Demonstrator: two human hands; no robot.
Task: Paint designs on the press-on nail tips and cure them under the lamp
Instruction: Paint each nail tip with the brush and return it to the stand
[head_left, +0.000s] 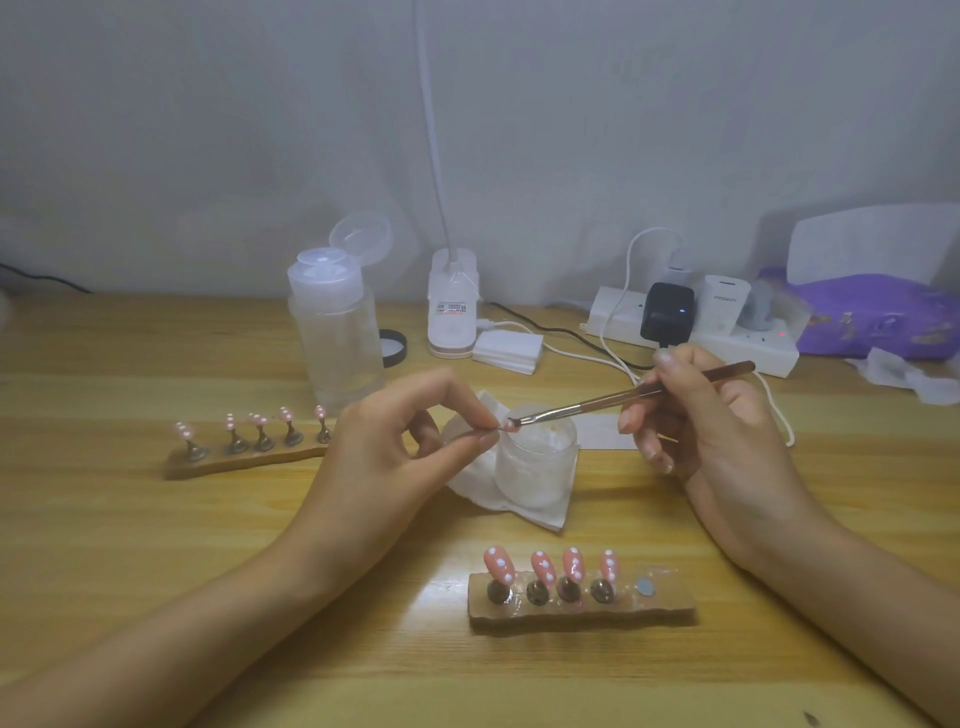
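Note:
My left hand (400, 441) pinches a small pink nail tip (508, 425) on its holder pin, held above an open clear jar (537, 457). My right hand (701, 415) grips a brown nail brush (623, 397), and the bristles touch the pinched tip. A wooden stand (582, 603) near me carries several pink tips with white dots (540, 567); one slot at its right end is bare. A second wooden stand (234, 460) at the left holds several more dotted pink tips (258, 421).
A white cloth (498, 499) lies under the jar. Behind stand a clear pump bottle (335, 332), a white lamp base with a gooseneck (453, 306), a stack of white pads (508, 351), a power strip with chargers (691, 332) and a purple tissue pack (872, 317).

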